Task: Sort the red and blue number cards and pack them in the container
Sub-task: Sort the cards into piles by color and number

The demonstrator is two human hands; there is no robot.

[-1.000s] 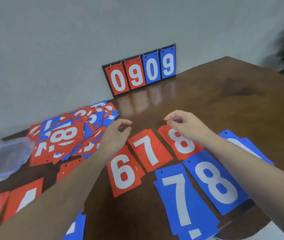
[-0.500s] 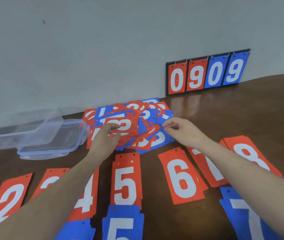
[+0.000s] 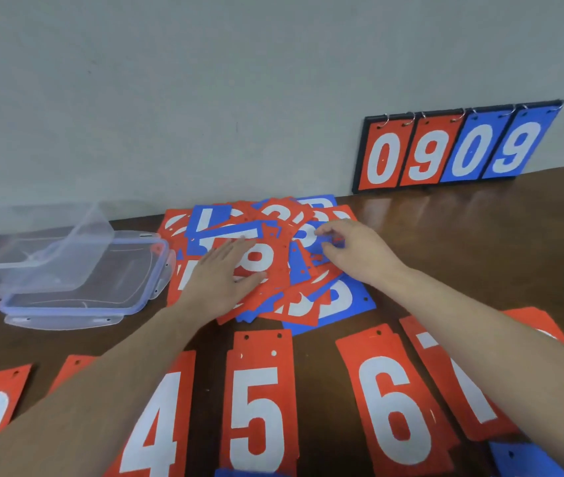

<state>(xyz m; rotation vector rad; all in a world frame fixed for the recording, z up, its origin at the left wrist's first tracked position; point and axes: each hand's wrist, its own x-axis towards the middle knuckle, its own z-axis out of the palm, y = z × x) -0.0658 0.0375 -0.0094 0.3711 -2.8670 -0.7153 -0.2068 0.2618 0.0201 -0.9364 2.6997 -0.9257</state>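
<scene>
**Both hands on the mixed card pile**

Now both forearms reach forward from the lower corners of the view and meet over the jumbled pile of red and blue number cards [image 3: 267,259] at the back of the tabletop [image 3: 480,242]. The left hand [image 3: 220,275] lies flat, palm down, fingers straight and together, pressing on a red card on top of the heap. The right hand [image 3: 356,251] hovers over the pile's right side with its fingers curled; they seem to pinch the edge of a blue card, though motion blur makes the contact hard to confirm.

Nearer the camera, sorted red cards lie face up in a row: the red 4 [image 3: 156,418], the red 5 [image 3: 260,404], the red 6 [image 3: 394,407] and the red 7 [image 3: 459,390], the last partly hidden under the right forearm. A clear plastic container [image 3: 33,249] sits left of the pile, tilted on its lid [image 3: 77,304]. A flip scoreboard [image 3: 456,148] reading 0909 leans against the wall.

Compared with half a second ago, the left hand has flattened out from a curled grip on a red card and slid a little rightward over the heap. The right hand has moved up and further onto the pile. The view has swung slightly, so the scoreboard sits further right and the red 8 has gone from sight.
</scene>
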